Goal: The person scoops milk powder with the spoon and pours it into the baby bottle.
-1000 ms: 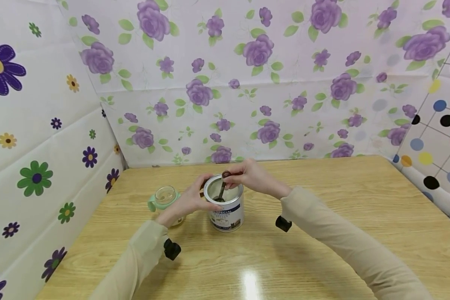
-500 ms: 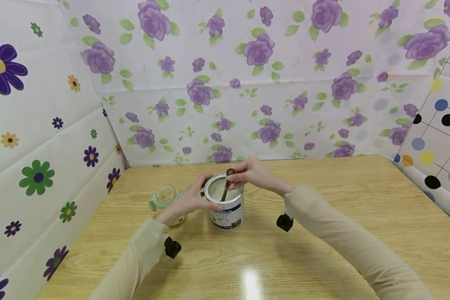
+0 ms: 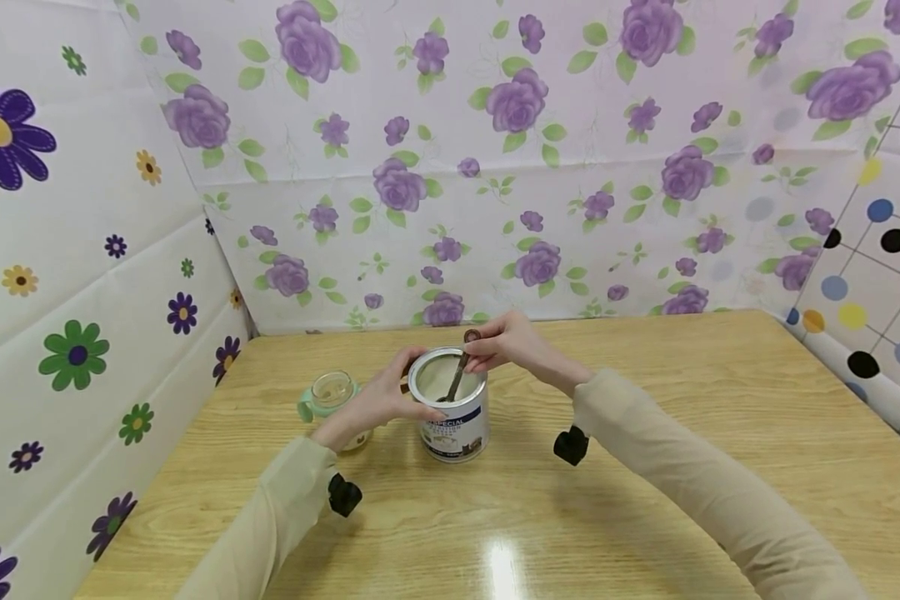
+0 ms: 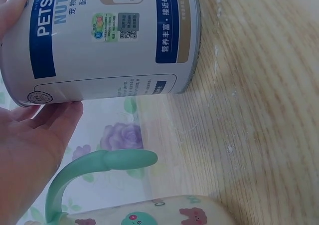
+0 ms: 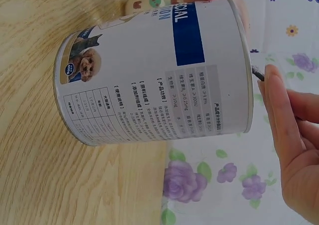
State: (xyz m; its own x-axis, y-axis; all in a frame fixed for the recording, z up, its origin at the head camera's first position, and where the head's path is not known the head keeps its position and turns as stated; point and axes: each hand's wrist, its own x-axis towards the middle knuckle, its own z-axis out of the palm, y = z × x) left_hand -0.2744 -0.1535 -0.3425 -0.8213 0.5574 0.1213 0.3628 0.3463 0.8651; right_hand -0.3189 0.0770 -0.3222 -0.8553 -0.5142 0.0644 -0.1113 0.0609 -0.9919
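Note:
A white and blue can of pet milk powder (image 3: 453, 437) stands upright on the table with its top off and pale powder inside. My left hand (image 3: 386, 398) holds it from the left, thumb across the front near the rim and fingers reaching behind. In the left wrist view this can (image 4: 112, 50) fills the upper part. My right hand (image 3: 513, 343) pinches the upper handle of a dark brown measuring spoon (image 3: 459, 375) above the right rim. The spoon slants down into the can, its bowl low by the near inner wall. The right wrist view hides most of the spoon behind the can (image 5: 164, 85).
A glass bottle (image 3: 333, 388) with a mint-green handle (image 3: 304, 407) stands open-topped left of the can, partly behind my left wrist. The wooden table (image 3: 645, 400) meets flower-printed sheets at the back and left, and a dotted sheet at the right.
My right hand has moved slightly to the right and up, taking the spoon's handle with it; the spoon now leans more to the right. The left hand and can have stayed still.

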